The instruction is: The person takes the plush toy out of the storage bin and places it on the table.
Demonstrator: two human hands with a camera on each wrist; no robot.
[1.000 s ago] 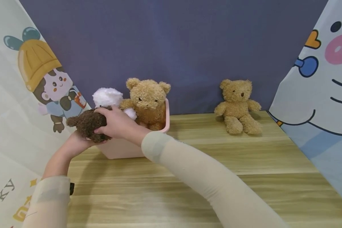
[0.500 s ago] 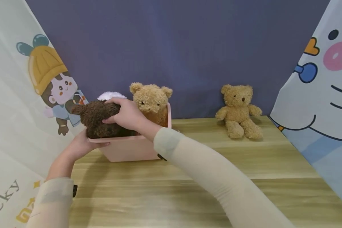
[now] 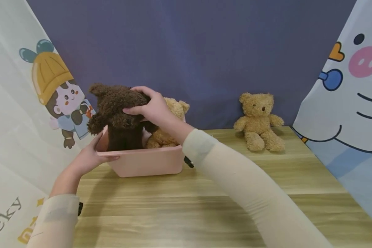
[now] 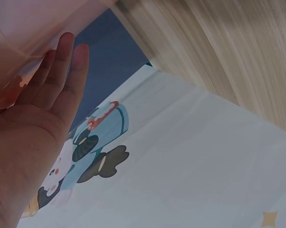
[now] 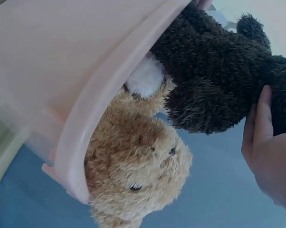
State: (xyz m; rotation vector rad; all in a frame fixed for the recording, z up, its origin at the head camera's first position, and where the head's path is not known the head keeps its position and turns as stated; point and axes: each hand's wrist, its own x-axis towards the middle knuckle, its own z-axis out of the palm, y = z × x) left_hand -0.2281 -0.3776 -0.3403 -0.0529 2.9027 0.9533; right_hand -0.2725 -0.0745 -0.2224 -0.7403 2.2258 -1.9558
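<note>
Head view: The brown bear [image 3: 117, 106] stands upright in the left end of the bin [image 3: 147, 163], its upper part grasped from its right by the right hand [image 3: 156, 108]. Lower down, the left hand [image 3: 88, 158] grips the rim.

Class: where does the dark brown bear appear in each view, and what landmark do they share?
Head: dark brown bear, left of centre, partly inside the pink bin.
Left wrist: not visible.
Right wrist: dark brown bear upper right, in the right hand.
Shared landmark: the pink bin, upper left in both wrist views.
</note>
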